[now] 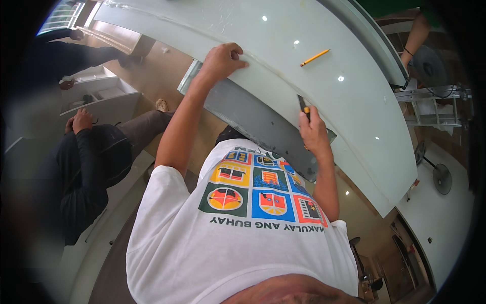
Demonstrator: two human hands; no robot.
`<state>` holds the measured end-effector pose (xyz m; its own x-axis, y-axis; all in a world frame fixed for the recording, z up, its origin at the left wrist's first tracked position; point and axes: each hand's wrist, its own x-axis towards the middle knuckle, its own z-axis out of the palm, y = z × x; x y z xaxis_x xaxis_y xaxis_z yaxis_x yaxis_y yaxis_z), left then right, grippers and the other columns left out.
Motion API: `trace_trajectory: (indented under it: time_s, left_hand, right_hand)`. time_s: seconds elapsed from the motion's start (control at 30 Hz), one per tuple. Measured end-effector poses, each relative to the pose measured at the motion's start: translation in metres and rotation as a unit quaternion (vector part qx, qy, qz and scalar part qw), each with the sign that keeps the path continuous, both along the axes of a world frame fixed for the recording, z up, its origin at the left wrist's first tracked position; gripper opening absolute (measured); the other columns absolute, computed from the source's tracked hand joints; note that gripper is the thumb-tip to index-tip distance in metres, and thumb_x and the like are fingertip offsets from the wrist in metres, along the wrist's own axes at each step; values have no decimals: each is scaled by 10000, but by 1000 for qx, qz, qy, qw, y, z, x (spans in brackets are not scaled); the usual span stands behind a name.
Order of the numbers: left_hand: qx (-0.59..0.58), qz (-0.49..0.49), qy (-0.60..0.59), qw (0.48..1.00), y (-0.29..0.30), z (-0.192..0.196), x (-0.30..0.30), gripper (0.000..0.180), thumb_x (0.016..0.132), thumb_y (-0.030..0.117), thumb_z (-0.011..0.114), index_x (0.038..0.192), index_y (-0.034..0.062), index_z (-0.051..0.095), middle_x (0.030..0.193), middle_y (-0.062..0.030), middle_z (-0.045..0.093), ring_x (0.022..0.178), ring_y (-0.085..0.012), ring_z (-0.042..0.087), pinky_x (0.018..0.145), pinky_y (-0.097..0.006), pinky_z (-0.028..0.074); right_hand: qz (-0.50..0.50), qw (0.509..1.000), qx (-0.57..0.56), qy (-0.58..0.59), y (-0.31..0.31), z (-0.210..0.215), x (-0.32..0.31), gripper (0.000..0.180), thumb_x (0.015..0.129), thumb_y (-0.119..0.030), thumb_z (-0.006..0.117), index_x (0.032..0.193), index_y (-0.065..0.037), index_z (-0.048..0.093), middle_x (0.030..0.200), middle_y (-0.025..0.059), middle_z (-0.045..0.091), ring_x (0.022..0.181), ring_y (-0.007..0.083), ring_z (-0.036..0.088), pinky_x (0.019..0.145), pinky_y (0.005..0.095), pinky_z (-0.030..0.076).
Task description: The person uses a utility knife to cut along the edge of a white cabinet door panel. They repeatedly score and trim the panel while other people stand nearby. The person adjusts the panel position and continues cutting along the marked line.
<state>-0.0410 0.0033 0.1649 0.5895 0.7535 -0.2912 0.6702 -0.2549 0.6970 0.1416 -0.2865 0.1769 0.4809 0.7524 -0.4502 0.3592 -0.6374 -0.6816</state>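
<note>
In the head view, the left hand (217, 63), curled, rests at eleven o'clock on the pale bench (354, 96), its hold unclear. At two, the right hand (316, 136) grips a knife (304, 105) beside the clear strip (277, 75), seemingly laid; any cuts I can't make out.

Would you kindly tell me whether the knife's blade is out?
Out: on the knife, a dark blade projects beyond the right hand.

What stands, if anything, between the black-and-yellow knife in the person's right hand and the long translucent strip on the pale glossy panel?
Nothing visible: the knife in the right hand has its tip close to the strip on the panel. The yellow pencil lies beyond the strip, out of the way.
</note>
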Motion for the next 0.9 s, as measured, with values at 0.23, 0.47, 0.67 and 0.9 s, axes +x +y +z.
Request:
trace_trajectory:
  time_s: [0.23,0.47,0.67,0.9]
  left_hand:
    - [15,-105,70,992,2,11,16,449,697,235,892,1047,27,702,884,-106,693,865,-292,674,799,-411,527]
    - [38,-134,87,986,-7,8,30,447,666,275,914,953,47,658,938,-128,704,901,-344,688,792,-436,529]
    - [53,-135,91,985,-11,14,30,470,652,310,927,928,55,646,895,-113,680,869,-311,673,749,-431,518]
    - [42,-92,80,992,-32,12,24,398,694,270,911,850,37,630,884,-103,661,853,-308,669,737,-425,517]
  right_hand:
    - [154,982,35,-103,64,13,-28,199,1001,-214,612,1036,-30,547,929,231,682,859,460,667,740,540,523]
    - [168,978,-8,-124,79,21,-26,219,1008,-229,610,1020,-15,565,923,210,698,842,443,681,734,527,541]
    - [180,972,-74,-128,95,29,-26,243,1019,-249,612,999,-12,562,934,217,707,869,448,690,748,519,552]
    - [225,960,-86,-142,95,32,-26,223,979,-247,653,1019,-35,597,906,189,709,839,409,713,723,495,579]
